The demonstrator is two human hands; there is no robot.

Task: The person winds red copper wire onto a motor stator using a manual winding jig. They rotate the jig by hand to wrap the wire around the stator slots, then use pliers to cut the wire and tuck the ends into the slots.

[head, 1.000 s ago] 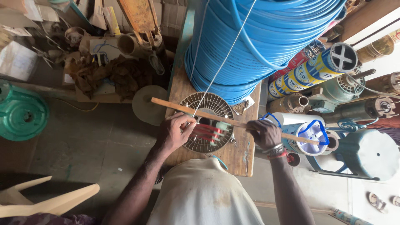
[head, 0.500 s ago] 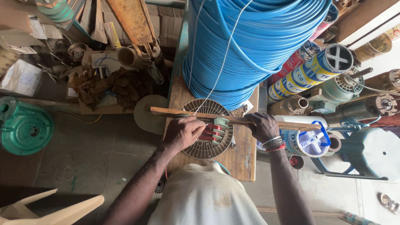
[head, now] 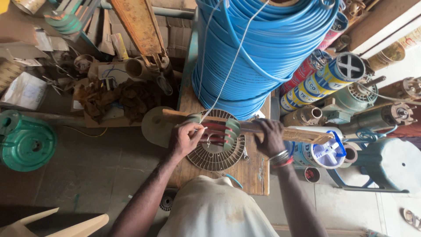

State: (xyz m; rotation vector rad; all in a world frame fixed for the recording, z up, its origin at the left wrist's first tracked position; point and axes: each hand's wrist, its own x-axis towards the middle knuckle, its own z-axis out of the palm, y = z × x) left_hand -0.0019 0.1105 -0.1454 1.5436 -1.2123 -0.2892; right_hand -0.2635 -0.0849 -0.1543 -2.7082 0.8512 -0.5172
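Since the earlier frames the left hand (head: 184,139) has moved from the stick's left stretch onto the red coil (head: 215,130) wound round the stick (head: 302,135); a second ago no red turns showed above the stick, now several lie side by side there. A pale green former (head: 231,133) now shows at the coil's 3 o'clock end. The view has tipped slightly, with more floor at 9 o'clock.

Left hand: fingers curled, fingertips pinching the white wire (head: 228,70) just where it meets the coil. The wire runs taut from there toward 1 o'clock, up across the blue hose reel (head: 267,48).

Right hand (head: 269,138): closed round the stick at 3 o'clock of the coil, knuckles up, bangles on the wrist.

The stick lies level across the bench (head: 254,175), its far end reaching past the bench edge over a white bucket (head: 326,153). Under the coil, flat on the bench, sits a round grille (head: 215,156).

At 9 o'clock on the floor is a green motor housing (head: 26,142). At 2 o'clock, rolls of tape and pump motors (head: 351,98) are stacked beside the reel.
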